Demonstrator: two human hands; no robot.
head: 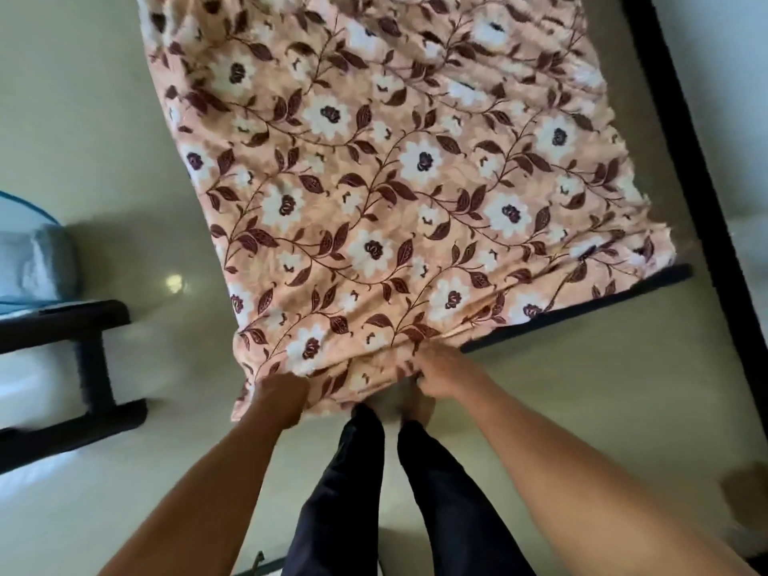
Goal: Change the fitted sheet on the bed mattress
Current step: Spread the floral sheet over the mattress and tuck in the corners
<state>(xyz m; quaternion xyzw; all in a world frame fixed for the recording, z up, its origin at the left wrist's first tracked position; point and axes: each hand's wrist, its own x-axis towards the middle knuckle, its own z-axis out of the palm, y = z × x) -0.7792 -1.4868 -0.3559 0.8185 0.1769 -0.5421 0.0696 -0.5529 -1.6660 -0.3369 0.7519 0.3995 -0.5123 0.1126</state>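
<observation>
A peach fitted sheet (386,168) with white flowers and dark red leaves covers the mattress, which runs from the top of the head view down to my legs. My left hand (282,403) grips the sheet's hanging near-left corner. My right hand (440,378) grips the gathered hem at the foot edge, just right of centre. Both hands have their fingers curled into the cloth. The mattress itself is hidden under the sheet.
A black bed frame rail (582,311) shows at the foot on the right, and a long black rail (702,172) runs along the right side. Another black frame (89,355) with light bedding (37,264) stands at the left. Pale floor (137,484) lies around my dark trouser legs (353,492).
</observation>
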